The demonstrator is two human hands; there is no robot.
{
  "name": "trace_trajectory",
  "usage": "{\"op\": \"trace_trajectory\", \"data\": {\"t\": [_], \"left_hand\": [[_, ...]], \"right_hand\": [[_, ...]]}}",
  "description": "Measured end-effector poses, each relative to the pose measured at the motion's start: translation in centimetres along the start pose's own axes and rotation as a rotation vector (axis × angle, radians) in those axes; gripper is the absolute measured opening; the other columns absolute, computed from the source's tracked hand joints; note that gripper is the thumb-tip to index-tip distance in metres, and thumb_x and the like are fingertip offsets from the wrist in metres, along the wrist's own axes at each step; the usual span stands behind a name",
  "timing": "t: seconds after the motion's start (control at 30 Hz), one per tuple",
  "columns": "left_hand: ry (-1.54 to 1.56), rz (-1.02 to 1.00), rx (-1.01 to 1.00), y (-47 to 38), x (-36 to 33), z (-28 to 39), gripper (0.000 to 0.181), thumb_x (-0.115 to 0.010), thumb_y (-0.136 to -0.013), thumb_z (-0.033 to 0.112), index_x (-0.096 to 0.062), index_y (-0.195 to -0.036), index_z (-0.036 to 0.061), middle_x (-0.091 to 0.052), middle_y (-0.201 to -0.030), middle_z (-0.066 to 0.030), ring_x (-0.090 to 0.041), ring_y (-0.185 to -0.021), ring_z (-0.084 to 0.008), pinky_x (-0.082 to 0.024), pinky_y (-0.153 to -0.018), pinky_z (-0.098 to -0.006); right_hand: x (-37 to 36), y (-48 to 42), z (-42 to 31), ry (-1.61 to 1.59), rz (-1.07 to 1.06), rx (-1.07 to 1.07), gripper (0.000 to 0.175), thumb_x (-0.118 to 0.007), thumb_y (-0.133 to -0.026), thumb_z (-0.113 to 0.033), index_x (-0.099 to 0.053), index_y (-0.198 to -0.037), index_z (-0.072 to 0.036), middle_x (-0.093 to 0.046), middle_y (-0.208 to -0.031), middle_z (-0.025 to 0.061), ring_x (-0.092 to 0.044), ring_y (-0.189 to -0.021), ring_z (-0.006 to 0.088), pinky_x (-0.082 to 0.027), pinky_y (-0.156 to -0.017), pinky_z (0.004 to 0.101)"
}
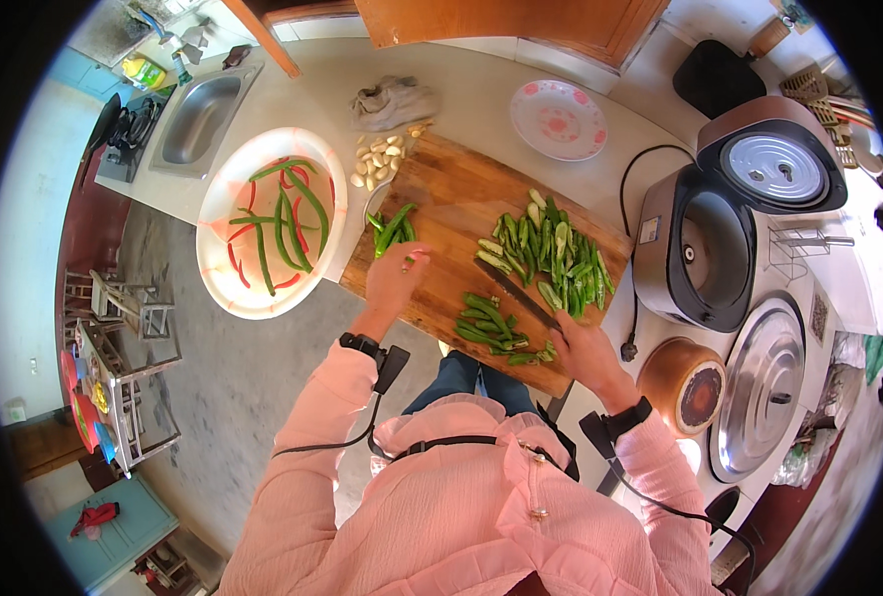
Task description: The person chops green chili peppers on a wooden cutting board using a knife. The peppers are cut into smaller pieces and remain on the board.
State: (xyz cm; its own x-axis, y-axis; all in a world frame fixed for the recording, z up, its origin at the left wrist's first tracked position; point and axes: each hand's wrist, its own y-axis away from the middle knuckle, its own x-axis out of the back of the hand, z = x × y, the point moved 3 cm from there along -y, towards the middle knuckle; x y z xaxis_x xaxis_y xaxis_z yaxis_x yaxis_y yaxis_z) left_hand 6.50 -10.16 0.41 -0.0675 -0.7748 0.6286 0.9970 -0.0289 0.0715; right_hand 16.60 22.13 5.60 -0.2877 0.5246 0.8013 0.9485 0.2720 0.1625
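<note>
My right hand (587, 354) grips the handle of a kitchen knife (520, 293), whose dark blade lies low across the wooden cutting board (441, 201). Past the blade is a large pile of cut green peppers (561, 253). A smaller group of green pepper pieces (490, 324) sits on the near side of the blade. At the board's left part, my left hand (397, 279) is bent over a few green peppers (393, 227); its fingertips partly hide what is under them, so a grip cannot be made out.
Left of the board, a white basin (210, 238) holds water with green and red peppers. Peeled garlic cloves (378, 160) and a rag (393, 104) lie behind. A patterned plate (558, 121) is at the back. Rightward stand an open rice cooker (650, 246), an upturned pot (665, 380) and a metal lid (762, 387).
</note>
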Motion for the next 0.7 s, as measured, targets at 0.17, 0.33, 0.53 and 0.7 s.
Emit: {"op": "trace_trajectory", "data": {"t": [0.17, 0.33, 0.53, 0.7], "left_hand": [[-0.147, 0.141, 0.072, 0.1, 4.3, -1.2, 0.026, -0.073, -0.088, 0.022, -0.067, -0.112, 0.0152, -0.067, -0.098, -0.0072, -0.069, -0.079, -0.0254, -0.054, -0.072, -0.041], [-0.4, 0.149, 0.126, -0.3, 4.3, -0.9, 0.036, -0.07, -0.09, 0.026, -0.057, -0.122, 0.0154, -0.063, -0.117, -0.0078, -0.069, -0.09, -0.0321, -0.053, -0.076, -0.0478], [-0.378, 0.114, 0.212, -1.2, 3.7, -2.7, 0.037, -0.07, -0.09, 0.029, -0.058, -0.122, 0.0136, -0.065, -0.118, -0.0087, -0.068, -0.099, -0.0342, -0.053, -0.082, -0.0485], [-0.246, 0.133, 0.214, -2.4, 4.2, -4.2, 0.036, -0.073, -0.086, 0.029, -0.068, -0.114, 0.0084, -0.071, -0.107, -0.011, -0.069, -0.099, -0.0296, -0.053, -0.083, -0.0413]], "right_hand": [[-0.3, -1.3, 0.5, 0.019, 0.044, 0.003, 0.016, -0.057, -0.096, -0.018, -0.052, -0.105, -0.005, -0.062, -0.067, 0.0246, -0.061, -0.065, 0.0472, -0.049, -0.06, 0.0571], [-0.5, -2.7, 1.3, -0.04, 0.076, -0.064, 0.017, -0.058, -0.096, -0.017, -0.05, -0.103, -0.003, -0.062, -0.068, 0.0259, -0.061, -0.065, 0.0478, -0.047, -0.058, 0.0574], [-0.9, -2.9, 1.1, -0.102, 0.015, -0.046, 0.018, -0.057, -0.097, -0.017, -0.05, -0.106, -0.003, -0.062, -0.07, 0.0265, -0.061, -0.068, 0.0477, -0.047, -0.06, 0.0558], [-1.0, -3.3, 1.7, -0.158, 0.069, -0.052, 0.021, -0.057, -0.098, -0.018, -0.051, -0.109, -0.002, -0.063, -0.072, 0.0266, -0.062, -0.069, 0.0475, -0.047, -0.061, 0.0553]]}}
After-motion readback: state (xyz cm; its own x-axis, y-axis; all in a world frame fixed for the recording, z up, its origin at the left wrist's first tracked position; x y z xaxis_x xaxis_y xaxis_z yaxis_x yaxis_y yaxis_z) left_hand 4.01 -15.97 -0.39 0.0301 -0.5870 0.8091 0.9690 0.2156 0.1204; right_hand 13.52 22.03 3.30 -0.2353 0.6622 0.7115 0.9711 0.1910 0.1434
